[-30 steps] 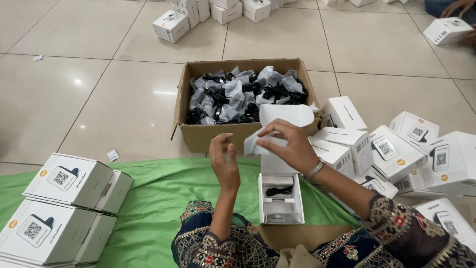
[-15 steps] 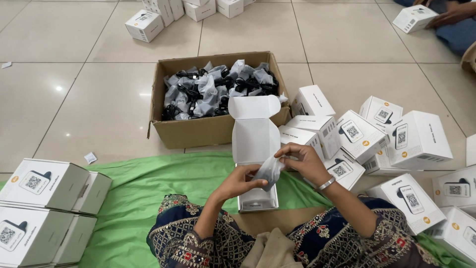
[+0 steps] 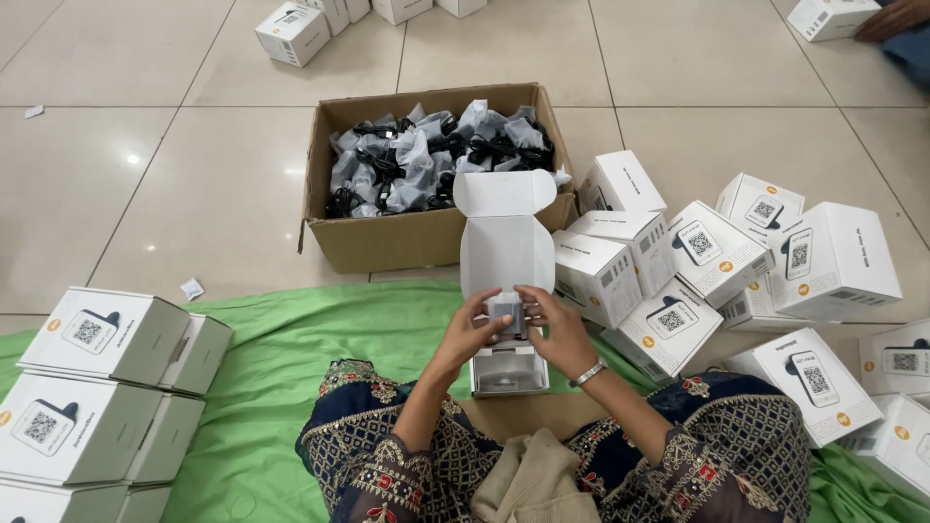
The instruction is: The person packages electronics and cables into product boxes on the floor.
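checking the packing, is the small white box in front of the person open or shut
Open: the white box has its lid flap standing up, and both hands press a small grey packet into it.

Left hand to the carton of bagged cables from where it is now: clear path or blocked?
Probably yes. The left hand is busy on a small grey item over the open white box. The cardboard carton lies just beyond, open-topped; only the box's raised lid stands beside that path.
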